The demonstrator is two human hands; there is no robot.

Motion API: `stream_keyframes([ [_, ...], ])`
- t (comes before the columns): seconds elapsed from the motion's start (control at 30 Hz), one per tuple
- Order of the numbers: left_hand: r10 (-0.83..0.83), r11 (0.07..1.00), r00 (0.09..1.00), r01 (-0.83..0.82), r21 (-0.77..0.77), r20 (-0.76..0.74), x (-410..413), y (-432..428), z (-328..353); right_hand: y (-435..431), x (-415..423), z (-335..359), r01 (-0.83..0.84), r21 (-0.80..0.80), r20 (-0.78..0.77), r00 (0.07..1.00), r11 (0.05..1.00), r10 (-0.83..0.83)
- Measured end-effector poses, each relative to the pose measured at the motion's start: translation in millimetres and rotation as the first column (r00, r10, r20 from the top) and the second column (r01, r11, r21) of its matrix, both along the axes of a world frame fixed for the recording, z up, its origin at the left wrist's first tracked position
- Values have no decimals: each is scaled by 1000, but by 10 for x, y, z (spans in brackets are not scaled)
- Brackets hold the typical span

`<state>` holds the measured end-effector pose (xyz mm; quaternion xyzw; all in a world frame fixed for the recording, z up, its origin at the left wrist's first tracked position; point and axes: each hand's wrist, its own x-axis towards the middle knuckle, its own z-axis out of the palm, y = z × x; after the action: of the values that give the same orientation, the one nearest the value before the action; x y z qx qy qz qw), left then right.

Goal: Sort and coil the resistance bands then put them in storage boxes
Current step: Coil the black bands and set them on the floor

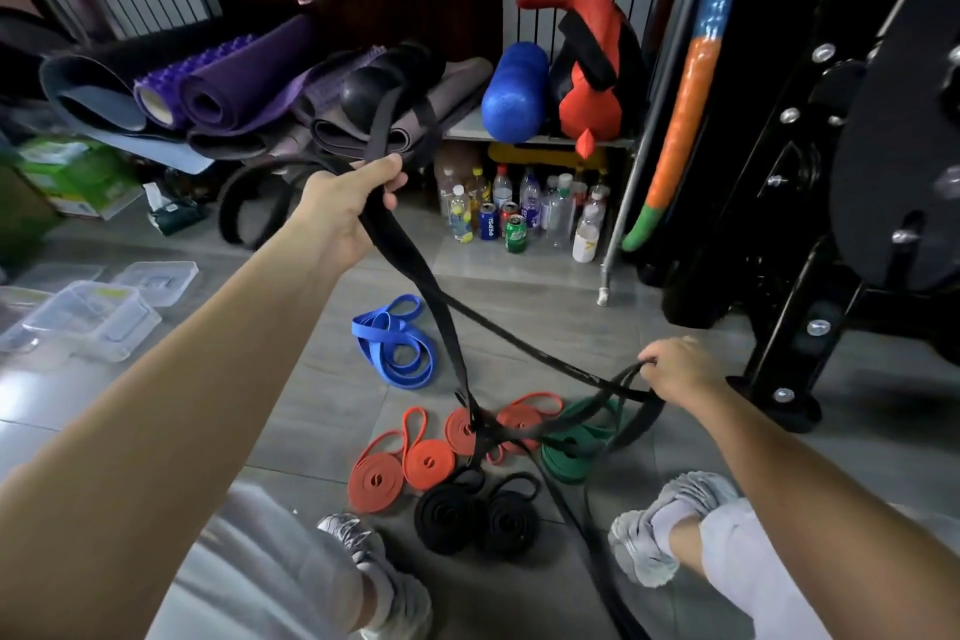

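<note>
coiled bands (441, 463) lie on floor (311, 390), storage boxes (93, 312) far left.

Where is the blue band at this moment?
Head view, centre floor: the blue band lies beyond the orange coils, just left of the black band the left hand holds.

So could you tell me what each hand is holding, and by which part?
Both hold the long black resistance band: the left hand grips bunched strands mid-length, and the right hand pinches a loop.
</note>
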<state>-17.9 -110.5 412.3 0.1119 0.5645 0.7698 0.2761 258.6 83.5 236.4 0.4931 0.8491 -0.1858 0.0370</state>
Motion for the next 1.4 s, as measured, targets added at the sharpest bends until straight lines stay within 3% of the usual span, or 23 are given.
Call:
stream_keyframes([
  [0.13, 11, 1000, 1000, -11, -13, -13, 21, 37, -12, -11, -18, 20, 198, -287, -262, 925, 937, -276],
  [0.2, 23, 1000, 1000, -23, -11, -11, 7, 32, 3, -23, -22, 24, 238, -587, -350, 787, 773, -508],
  [0.3, 35, 999, 999, -35, -30, -1, -28, 9, 22, -35, 50, -10, 150, -862, -309, 602, 484, -737],
  [0.4, 44, 999, 998, -43, -14, 38, -39, -11, 34, -144, 142, -158, 29, -970, -189, 527, 240, -829],
  [0.47, 26, 1000, 999, -25, -10, 38, 0, -4, 25, -297, 141, -328, 10, -986, -134, 549, 168, -825],
  [0.5, 14, 1000, 999, -14, -13, 32, 33, 5, 14, -391, 125, -422, 77, -973, -122, 627, 217, -770],
  [0.6, -19, 1000, 997, 20, -17, 68, 147, 45, 5, -625, 19, -585, 227, -822, -82, 861, 522, -502],
  [0.67, -51, 999, 995, 52, -13, 81, 224, 92, 48, -686, -141, -475, 147, -761, -147, 910, 632, -389],
  [0.77, -129, 991, 986, 130, -2, 107, 365, 171, 167, -764, -544, -131, -111, -646, -389, 899, 755, -200],
  [0.87, -215, 975, 962, 202, 89, 170, 516, 220, 358, -1004, -1053, 253, -360, -471, -629, 777, 806, -20],
  [0.97, -270, 956, 948, 244, 162, 168, 611, 202, 566, -1173, -1366, 461, -431, -390, -715, 699, 814, 28],
  [1.03, -273, 946, 949, 235, 222, 158, 601, 156, 690, -1178, -1378, 390, -411, -389, -710, 704, 824, 17],
  [1.17, -219, 958, 970, 195, 210, 100, 459, 31, 795, -1115, -1021, -3, -306, -394, -553, 832, 867, 42],
  [1.27, -187, 981, 982, 186, 60, 12, 351, -40, 639, -1026, -789, -89, -264, -395, -458, 887, 880, 60],
  [1.4, -160, 961, 970, 111, -255, -183, 273, -77, 307, -850, -952, 517, -199, -415, -687, 708, 888, -163],
])
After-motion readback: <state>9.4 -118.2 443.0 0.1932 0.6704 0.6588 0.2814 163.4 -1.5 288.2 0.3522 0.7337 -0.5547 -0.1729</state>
